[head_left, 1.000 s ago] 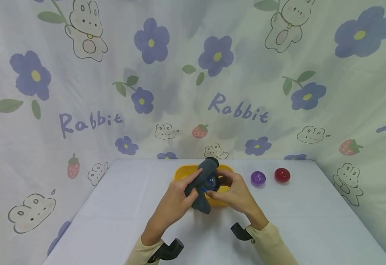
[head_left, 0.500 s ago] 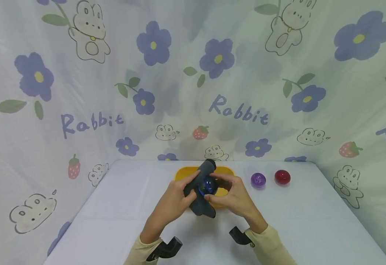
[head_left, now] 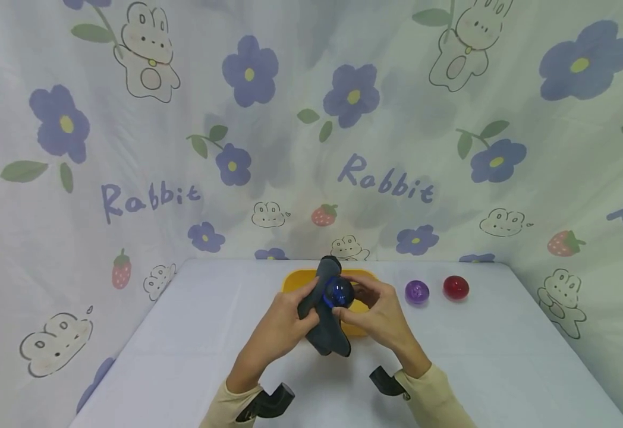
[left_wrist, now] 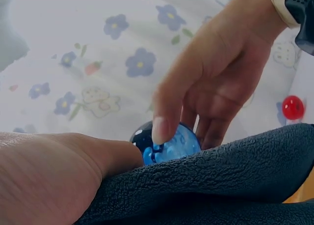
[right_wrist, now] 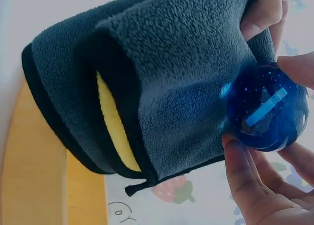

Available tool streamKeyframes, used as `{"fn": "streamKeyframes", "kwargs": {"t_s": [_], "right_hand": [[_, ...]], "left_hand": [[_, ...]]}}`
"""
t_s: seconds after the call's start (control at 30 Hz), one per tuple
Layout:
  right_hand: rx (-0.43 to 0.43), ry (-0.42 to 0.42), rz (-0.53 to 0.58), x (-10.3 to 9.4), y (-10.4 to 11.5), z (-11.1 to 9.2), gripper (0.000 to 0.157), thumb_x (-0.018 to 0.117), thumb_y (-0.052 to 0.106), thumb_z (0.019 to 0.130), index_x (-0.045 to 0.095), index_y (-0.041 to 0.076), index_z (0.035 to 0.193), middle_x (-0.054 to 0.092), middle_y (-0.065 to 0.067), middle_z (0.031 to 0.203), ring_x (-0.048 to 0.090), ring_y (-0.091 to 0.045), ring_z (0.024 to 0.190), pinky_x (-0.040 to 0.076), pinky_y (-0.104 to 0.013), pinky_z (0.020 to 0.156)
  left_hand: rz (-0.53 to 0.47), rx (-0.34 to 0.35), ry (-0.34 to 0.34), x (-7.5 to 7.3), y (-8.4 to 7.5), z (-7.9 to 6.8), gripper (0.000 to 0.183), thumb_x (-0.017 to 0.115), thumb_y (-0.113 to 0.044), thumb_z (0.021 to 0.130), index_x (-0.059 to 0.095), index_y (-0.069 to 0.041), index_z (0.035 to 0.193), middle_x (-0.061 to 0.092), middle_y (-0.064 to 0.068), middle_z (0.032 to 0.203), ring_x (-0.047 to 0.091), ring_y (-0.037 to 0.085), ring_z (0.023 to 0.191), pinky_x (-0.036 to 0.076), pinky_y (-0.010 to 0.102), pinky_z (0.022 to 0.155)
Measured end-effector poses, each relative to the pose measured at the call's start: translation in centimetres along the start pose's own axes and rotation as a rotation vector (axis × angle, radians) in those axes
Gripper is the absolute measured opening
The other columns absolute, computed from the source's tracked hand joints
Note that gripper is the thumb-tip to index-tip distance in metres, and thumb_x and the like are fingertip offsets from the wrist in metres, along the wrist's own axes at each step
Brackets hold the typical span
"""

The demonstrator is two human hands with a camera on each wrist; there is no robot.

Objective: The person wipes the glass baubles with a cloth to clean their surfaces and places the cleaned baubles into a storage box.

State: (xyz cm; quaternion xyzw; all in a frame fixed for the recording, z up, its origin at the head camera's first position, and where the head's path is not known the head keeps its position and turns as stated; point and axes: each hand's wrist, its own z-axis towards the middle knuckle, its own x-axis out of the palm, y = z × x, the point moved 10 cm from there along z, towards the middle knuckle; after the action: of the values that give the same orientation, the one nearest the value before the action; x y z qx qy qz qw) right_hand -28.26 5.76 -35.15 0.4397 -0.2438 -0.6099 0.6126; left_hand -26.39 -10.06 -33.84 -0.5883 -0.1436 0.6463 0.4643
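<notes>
Near the yellow tray (head_left: pixel 294 279), the right hand (head_left: pixel 385 309) pinched the blue ball (head_left: pixel 339 292) against the gray cloth's (head_left: pixel 333 337) right side. Gripped by the left hand (head_left: pixel 283 321), the cloth pointed its long axis toward the tray.

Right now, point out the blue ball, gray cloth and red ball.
Blue ball (right_wrist: pixel 270 115): right wrist view, visible middle.
Gray cloth (right_wrist: pixel 171 82): right wrist view, fuzzy face.
Red ball (head_left: pixel 456 288): head view, visible middle.

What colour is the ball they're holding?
The ball is deep, see-through blue, clearest in the right wrist view.
</notes>
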Motion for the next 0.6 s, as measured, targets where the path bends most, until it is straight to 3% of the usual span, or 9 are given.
{"fn": "streamKeyframes", "kwargs": {"t_s": [0.17, 0.3, 0.53, 0.6], "right_hand": [[0.028, -0.007, 0.025, -0.4, -0.4, 0.1, 0.058, 0.086, 0.008, 0.078, 0.068, 0.01, 0.133, 0.069, -0.013, 0.127, 0.072, -0.026, 0.109, 0.056, -0.032, 0.102], [0.053, -0.018, 0.03, -0.8, -0.9, 0.1, 0.058, 0.086, 0.007, 0.079, 0.067, 0.01, 0.134, 0.069, -0.015, 0.13, 0.071, -0.032, 0.114, 0.056, -0.036, 0.101], [0.099, -0.038, -0.051, -1.5, -1.9, 0.2, 0.056, 0.086, 0.016, 0.08, 0.069, 0.017, 0.133, 0.071, -0.01, 0.128, 0.07, -0.029, 0.112, 0.057, -0.045, 0.101], [0.108, -0.037, -0.07, -1.6, -2.0, 0.2, 0.056, 0.086, 0.018, 0.08, 0.07, 0.017, 0.133, 0.073, -0.009, 0.124, 0.068, -0.027, 0.109, 0.058, -0.043, 0.098]], "left_hand": [[-0.014, 0.008, -0.007, 0.0, -0.4, -0.2, 0.061, 0.061, 0.0, 0.089, 0.05, 0.005, 0.149, 0.073, 0.023, 0.109, 0.062, 0.007, 0.06, 0.047, 0.018, 0.05], [-0.017, -0.002, -0.005, 0.1, -0.5, -0.3, 0.06, 0.061, -0.002, 0.09, 0.051, 0.004, 0.148, 0.072, 0.022, 0.115, 0.062, 0.006, 0.062, 0.049, 0.018, 0.052], [-0.029, -0.007, -0.007, 0.1, -0.8, -0.4, 0.059, 0.061, -0.003, 0.09, 0.053, 0.0, 0.149, 0.07, 0.016, 0.108, 0.058, 0.004, 0.055, 0.047, 0.017, 0.049], [-0.023, -0.006, -0.013, 0.0, -0.9, -0.4, 0.06, 0.061, -0.002, 0.09, 0.053, -0.002, 0.149, 0.068, 0.012, 0.096, 0.052, 0.003, 0.05, 0.043, 0.017, 0.047]]}}
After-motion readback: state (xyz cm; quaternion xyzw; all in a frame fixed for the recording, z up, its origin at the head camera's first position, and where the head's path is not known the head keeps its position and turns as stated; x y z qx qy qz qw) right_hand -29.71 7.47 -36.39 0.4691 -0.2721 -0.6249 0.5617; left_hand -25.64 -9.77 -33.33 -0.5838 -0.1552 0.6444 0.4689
